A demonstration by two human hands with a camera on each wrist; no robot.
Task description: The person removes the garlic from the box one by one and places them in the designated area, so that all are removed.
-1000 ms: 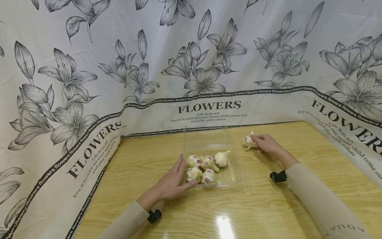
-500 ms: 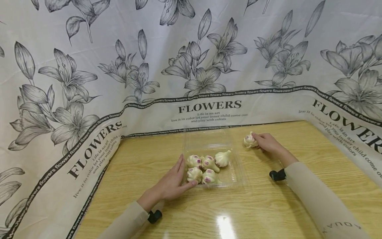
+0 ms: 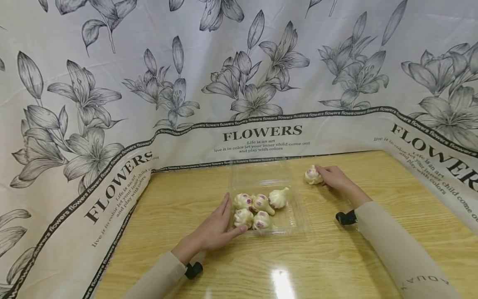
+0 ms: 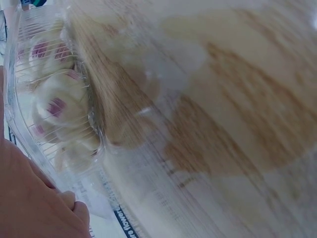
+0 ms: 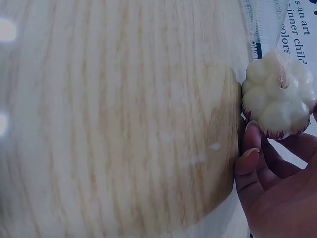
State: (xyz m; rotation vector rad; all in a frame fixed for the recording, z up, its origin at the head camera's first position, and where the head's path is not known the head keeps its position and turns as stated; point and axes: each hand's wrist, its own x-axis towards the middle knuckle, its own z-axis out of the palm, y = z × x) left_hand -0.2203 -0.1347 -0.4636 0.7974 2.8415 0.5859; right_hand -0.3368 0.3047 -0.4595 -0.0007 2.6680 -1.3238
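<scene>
A clear plastic container with several garlic bulbs lies open on the table, its lid folded back. The left hand rests along the container's left side, fingers straight and thumb at the front edge; in the left wrist view that hand is beside the clear wall. Right of the container, the right hand holds a single garlic bulb by its fingertips. In the right wrist view the fingers lie beneath this bulb.
The wooden table reaches back to a hanging cloth printed with flowers and lettering, which also stands along the left and right sides. Black wrist-worn devices sit below both hands.
The garlic bulb in the right hand has turned, its stem no longer pointing up as it did a second ago. The left hand and the container have stayed in place.
</scene>
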